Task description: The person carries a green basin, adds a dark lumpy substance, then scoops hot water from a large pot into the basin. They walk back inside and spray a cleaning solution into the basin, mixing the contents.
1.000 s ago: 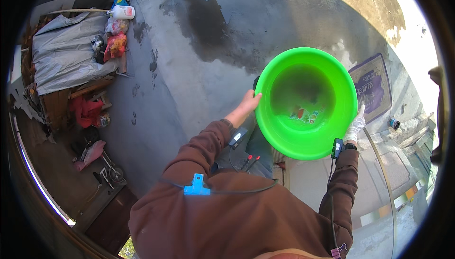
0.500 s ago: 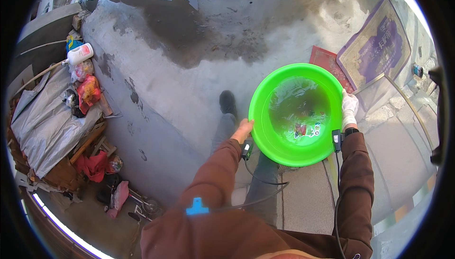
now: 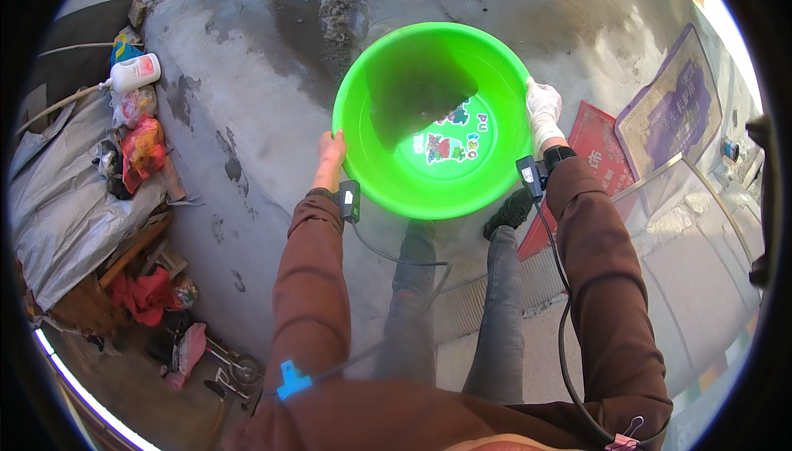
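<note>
Now both hands grip green basin [image 3: 433, 117] rim: bare L hand [image 3: 332, 150] at 9 o'clock, gloved R hand [image 3: 543, 109] at 3, equally near.

White bottle [image 3: 136, 72] with pink cap lies far left, by a blue container [image 3: 124, 49] and red-orange bags [image 3: 143, 150]. Colourful sticker [image 3: 450, 139] sits on the green basin's floor. Right: red rectangular sign [image 3: 596, 147] lies flat, next to a purple sign [image 3: 678, 115] with a tan border.
</note>
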Demonstrator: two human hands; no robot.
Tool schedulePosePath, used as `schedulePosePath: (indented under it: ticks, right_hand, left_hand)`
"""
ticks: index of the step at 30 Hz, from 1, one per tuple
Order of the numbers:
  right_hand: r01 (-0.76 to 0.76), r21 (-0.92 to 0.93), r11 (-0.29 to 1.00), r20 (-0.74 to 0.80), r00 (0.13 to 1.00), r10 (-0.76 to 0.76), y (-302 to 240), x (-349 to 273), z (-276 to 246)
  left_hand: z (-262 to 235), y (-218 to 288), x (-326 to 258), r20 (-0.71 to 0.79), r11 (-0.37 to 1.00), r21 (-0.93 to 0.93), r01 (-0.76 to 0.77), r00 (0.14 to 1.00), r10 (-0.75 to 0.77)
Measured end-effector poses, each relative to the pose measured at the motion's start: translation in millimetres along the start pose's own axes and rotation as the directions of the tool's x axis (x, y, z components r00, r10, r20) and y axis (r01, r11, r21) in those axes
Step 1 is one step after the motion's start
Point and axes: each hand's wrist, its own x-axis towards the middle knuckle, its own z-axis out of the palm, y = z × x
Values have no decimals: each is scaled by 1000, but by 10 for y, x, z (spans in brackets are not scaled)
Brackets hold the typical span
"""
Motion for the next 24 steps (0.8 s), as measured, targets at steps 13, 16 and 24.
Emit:
schedulePosePath:
  ticks: [13,16,24]
  right_hand:
    - [472,357,806,-100,877,-470,-214,-726,-703]
    - [720,-95,687,-123,676,-726,346,-721,-1122]
    - [238,150,960,47,968,-247,1500,-711,-2266]
  left_hand:
    - [-995,197,-1212,-293,794,-471,-384,917,271]
    - [-637,13,-1647,-194,799,-538,-269,962,193]
    - [736,-647,-2889,181,891,-438,121,982,-44]
